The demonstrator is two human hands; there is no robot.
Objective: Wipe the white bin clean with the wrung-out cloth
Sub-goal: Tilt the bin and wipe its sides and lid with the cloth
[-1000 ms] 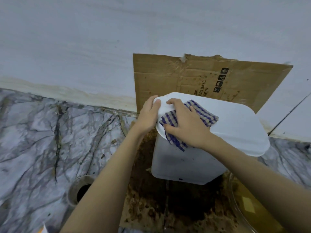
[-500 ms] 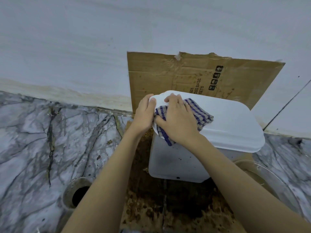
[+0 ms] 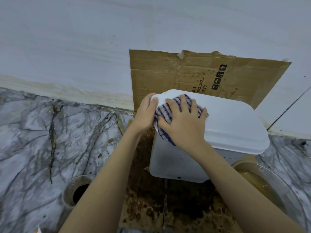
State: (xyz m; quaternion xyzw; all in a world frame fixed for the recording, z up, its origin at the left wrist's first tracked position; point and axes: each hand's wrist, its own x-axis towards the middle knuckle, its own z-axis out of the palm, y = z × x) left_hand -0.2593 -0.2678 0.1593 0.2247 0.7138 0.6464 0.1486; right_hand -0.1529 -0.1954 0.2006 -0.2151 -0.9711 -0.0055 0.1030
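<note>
The white bin (image 3: 176, 162) stands on stained cardboard against the wall, its white lid (image 3: 235, 121) closed. A blue-and-white checked cloth (image 3: 164, 113) lies over the lid's left end and hangs a little over its front edge. My right hand (image 3: 183, 123) presses flat on the cloth with fingers spread. My left hand (image 3: 146, 113) grips the lid's left corner, thumb on top. Small dark specks dot the bin's front wall.
A cardboard sheet (image 3: 193, 73) leans on the wall behind the bin. Soiled cardboard (image 3: 151, 207) covers the marble floor below it. A round floor drain hole (image 3: 79, 192) opens at the left. A clear basin of brownish water (image 3: 262, 180) sits at the right.
My right hand has slid the cloth a little along the lid's left end, fingers now spread flatter on top. My left hand keeps its hold on the corner.
</note>
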